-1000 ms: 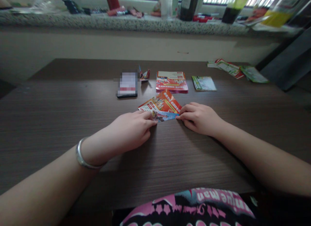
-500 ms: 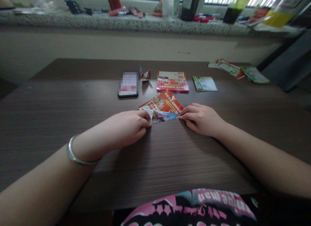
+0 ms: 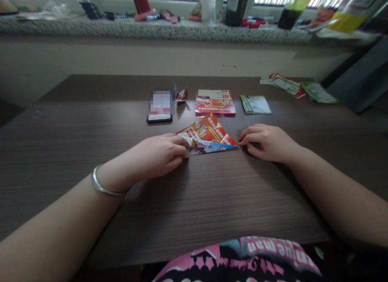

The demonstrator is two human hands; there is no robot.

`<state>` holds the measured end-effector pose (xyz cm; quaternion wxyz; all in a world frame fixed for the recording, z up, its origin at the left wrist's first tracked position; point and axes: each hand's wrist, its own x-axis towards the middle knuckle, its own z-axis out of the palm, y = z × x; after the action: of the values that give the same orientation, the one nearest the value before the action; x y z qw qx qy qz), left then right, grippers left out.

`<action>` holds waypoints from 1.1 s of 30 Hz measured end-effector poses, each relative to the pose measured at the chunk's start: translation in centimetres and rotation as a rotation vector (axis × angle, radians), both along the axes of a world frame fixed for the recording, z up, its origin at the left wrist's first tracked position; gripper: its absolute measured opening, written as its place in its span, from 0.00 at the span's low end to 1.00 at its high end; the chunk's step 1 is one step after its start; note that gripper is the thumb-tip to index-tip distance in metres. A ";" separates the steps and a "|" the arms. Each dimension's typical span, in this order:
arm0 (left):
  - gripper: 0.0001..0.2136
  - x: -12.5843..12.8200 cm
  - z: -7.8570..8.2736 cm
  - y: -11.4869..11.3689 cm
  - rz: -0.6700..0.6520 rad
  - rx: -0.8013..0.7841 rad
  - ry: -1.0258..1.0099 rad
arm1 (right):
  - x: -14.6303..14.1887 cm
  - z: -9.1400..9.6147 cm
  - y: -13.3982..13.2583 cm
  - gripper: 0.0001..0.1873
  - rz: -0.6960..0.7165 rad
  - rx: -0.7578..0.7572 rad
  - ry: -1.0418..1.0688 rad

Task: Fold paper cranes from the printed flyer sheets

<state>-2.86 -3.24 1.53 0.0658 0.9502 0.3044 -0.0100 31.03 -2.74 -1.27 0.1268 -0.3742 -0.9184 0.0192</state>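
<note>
A printed red, white and blue paper flyer (image 3: 209, 133) lies on the table in front of me, with a flap folded along its near edge. My left hand (image 3: 165, 154) is closed on its left corner, fingertips pressing the paper. At the flyer's pointed right corner, my right hand (image 3: 266, 142) rests with its fingers curled and closed. The fingertips are right beside that tip, and I see nothing between them. A silver bangle (image 3: 101, 185) circles my left wrist.
Beyond the flyer are a phone (image 3: 160, 106), a small folded paper piece (image 3: 182, 95), a stack of red flyers (image 3: 215, 103) and a smaller green-white stack (image 3: 255, 104). Green and red paper strips (image 3: 289, 86) lie far right. Bottles and clutter line the granite windowsill (image 3: 182, 31).
My right hand has moved right, along the folded edge to the flyer's tip, uncovering that corner. My left hand stays at the left corner, with its forearm shifted slightly.
</note>
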 end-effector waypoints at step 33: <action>0.12 1.7 -3.9 0.1 -0.043 0.280 -0.193 | -3.2 -0.8 -0.2 0.15 0.237 0.101 0.144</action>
<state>-1.16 -3.18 -2.32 -0.0384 0.9529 0.2747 0.1225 27.87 -2.89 -2.11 0.2079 -0.2538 -0.9445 0.0148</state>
